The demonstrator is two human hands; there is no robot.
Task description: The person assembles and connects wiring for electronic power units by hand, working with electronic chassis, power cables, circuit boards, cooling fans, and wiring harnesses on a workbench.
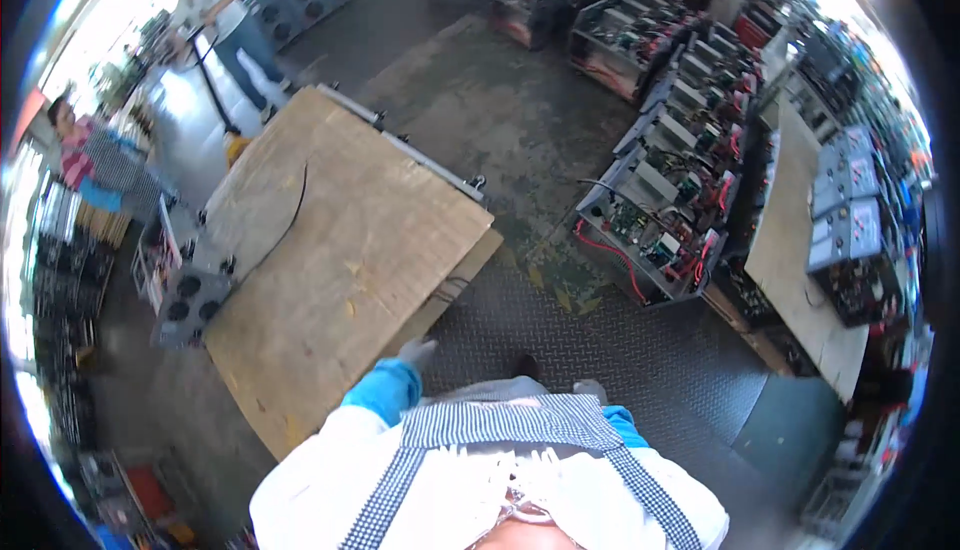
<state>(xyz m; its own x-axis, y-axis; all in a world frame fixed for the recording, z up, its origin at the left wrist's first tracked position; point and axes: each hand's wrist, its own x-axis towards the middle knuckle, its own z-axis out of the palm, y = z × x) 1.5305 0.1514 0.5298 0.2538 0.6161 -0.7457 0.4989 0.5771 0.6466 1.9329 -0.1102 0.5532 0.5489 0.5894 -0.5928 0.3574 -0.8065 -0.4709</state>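
Note:
My left hand (418, 353), in a grey glove below a blue sleeve cover, is at the near right edge of a large wooden board (350, 220). It looks blurred, and I cannot make out whether it touches the board or how its fingers lie. A dark cable (300, 200) lies across the board. My right hand (590, 388), also in a grey glove, hangs close to my apron at the right. Only a small part of it shows and its fingers are hidden. Nothing can be seen in either hand.
Open metal cases with circuit boards and red wires (670, 190) stand in rows at the right. Beyond them are a long plywood sheet (785, 240) and grey units (845, 230). A grey fan unit (190, 295) sits left of the board. Two people (225, 25) stand at the far left.

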